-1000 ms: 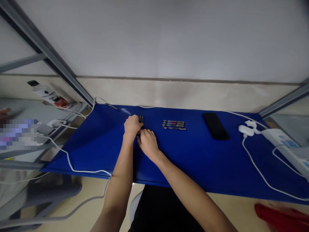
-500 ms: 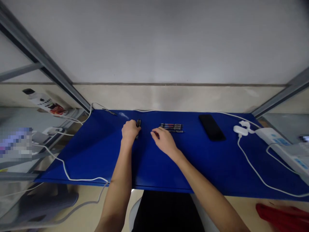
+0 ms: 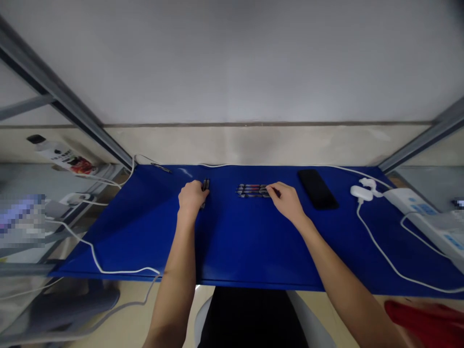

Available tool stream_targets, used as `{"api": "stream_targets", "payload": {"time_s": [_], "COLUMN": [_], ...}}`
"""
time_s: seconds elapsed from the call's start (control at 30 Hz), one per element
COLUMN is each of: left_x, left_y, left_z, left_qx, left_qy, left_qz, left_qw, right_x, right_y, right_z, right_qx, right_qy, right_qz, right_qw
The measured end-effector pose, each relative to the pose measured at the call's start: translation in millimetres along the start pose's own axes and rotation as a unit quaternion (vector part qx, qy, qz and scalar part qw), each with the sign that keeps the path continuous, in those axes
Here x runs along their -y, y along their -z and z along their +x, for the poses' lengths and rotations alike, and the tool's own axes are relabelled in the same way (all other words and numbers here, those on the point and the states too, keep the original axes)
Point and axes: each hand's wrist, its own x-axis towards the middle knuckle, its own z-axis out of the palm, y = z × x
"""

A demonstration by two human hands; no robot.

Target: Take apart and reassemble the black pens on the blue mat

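Observation:
My left hand [image 3: 191,195] rests on the blue table, its fingers curled over a few dark pens [image 3: 206,184] that point away from me. Their middle is partly hidden under that hand. To the right, several slim pens [image 3: 251,191] lie side by side, pointing left and right, dark with clear parts and a bit of red. My right hand [image 3: 288,200] has thumb and forefinger pinched at the right end of this row, which the fingers cover. Which pen they grip is too small to tell.
A black phone [image 3: 318,189] lies right of my right hand. Beyond it are a white charger [image 3: 361,193] with cable and a white power strip [image 3: 427,217]. One loose pen [image 3: 161,167] lies at the back left, and a bottle [image 3: 63,154] leans beyond the left frame post.
My right hand has moved right, from the left end of the pen row to its right end, uncovering the left ends. My left hand stays at its pens.

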Motion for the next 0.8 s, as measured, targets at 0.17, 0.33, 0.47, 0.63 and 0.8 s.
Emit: {"api": "stream_targets", "payload": {"time_s": [0.17, 0.33, 0.47, 0.63, 0.8], "left_x": [2, -3, -18, -46, -69], "left_y": [2, 3, 0, -16, -42], "left_z": [-1, -6, -14, -26, -38], "left_qx": [-0.008, -0.112, -0.199, -0.118, -0.107], "left_qy": [0.000, -0.027, -0.119, -0.352, -0.470], "left_qz": [0.000, -0.022, -0.049, -0.065, -0.038], "left_qw": [1.000, 0.993, 0.971, 0.926, 0.875], "right_x": [-7, -3, -1, -3, 0], "right_y": [-4, 5, 9, 8, 8], "right_z": [0, 0, -1, -2, -3], "right_qx": [0.007, 0.017, 0.069, 0.093, 0.098], "right_qy": [0.005, 0.063, 0.112, 0.111, 0.106], "right_qz": [-0.019, -0.053, -0.079, -0.100, -0.099], "right_qw": [1.000, 0.996, 0.988, 0.984, 0.985]}}
